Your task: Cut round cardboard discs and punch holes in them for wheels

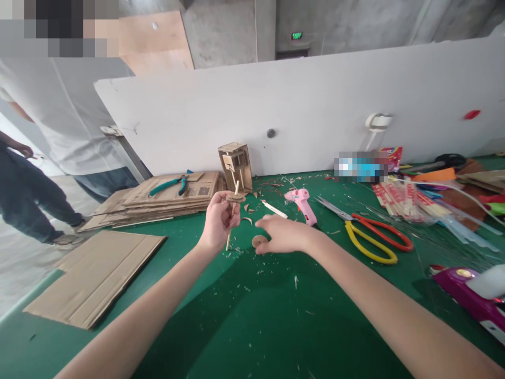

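My left hand [221,221] is closed around a thin wooden stick [228,239] that stands nearly upright. Cardboard discs [235,198] sit on the stick just above the fingers. To the right, my right hand [282,234] is spread, its thumb and fingers apart around a small round cardboard disc [258,241] with a hole in its middle. The thumb overlaps the disc's edge; whether it touches is unclear. Beyond the hands stands a cardboard box structure [235,166] with sticks inside. A white utility knife [274,209] lies past my right fingers, near a pink glue gun [302,205].
Scissors [366,237] with red and yellow handles lie at right. Teal pliers [168,186] rest on stacked cardboard [130,205]; a loose sheet [102,273] lies nearer. A white partition [221,116] bounds the green table [244,326]. Two people stand beyond at left.
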Action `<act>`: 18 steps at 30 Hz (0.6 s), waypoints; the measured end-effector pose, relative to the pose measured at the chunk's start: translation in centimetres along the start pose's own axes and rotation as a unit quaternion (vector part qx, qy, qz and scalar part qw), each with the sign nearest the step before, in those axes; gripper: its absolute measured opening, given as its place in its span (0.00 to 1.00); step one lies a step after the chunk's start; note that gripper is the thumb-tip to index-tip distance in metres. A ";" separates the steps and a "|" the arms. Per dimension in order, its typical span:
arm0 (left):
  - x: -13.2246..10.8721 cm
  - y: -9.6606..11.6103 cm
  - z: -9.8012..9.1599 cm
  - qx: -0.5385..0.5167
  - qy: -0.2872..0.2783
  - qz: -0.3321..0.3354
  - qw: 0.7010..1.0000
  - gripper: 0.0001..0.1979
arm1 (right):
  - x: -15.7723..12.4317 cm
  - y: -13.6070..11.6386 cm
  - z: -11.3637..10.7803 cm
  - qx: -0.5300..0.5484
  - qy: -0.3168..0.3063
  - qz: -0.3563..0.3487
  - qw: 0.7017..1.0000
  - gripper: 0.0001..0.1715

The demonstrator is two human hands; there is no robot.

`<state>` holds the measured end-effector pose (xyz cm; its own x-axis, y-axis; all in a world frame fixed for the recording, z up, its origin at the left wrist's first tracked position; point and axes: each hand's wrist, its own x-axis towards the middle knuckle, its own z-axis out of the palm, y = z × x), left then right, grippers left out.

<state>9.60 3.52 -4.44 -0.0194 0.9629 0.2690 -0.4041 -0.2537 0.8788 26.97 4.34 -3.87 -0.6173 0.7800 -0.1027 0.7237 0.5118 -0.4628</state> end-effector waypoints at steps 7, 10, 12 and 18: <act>0.0 -0.5 -0.2 0.037 -0.010 0.031 0.999 0.02 | -0.1 -0.1 -0.1 -0.003 -0.021 -0.045 0.999 0.05; -0.1 -0.4 -0.1 0.060 -0.019 0.045 0.997 0.02 | 0.4 0.5 -0.9 0.263 0.089 -0.084 0.957 0.09; -0.2 -0.2 0.0 0.083 -0.028 0.051 0.995 0.03 | 0.5 0.6 -1.5 0.477 0.145 -0.112 0.860 0.11; -0.8 0.4 0.1 0.214 -0.065 0.076 0.972 0.07 | 0.3 0.3 -2.4 0.703 0.151 -0.125 0.684 0.08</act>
<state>9.58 2.63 -4.27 0.0787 0.8987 0.4314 0.0119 -0.4335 0.9011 27.73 5.60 -1.91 -0.4220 0.8789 0.2224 -0.5352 -0.0435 -0.8436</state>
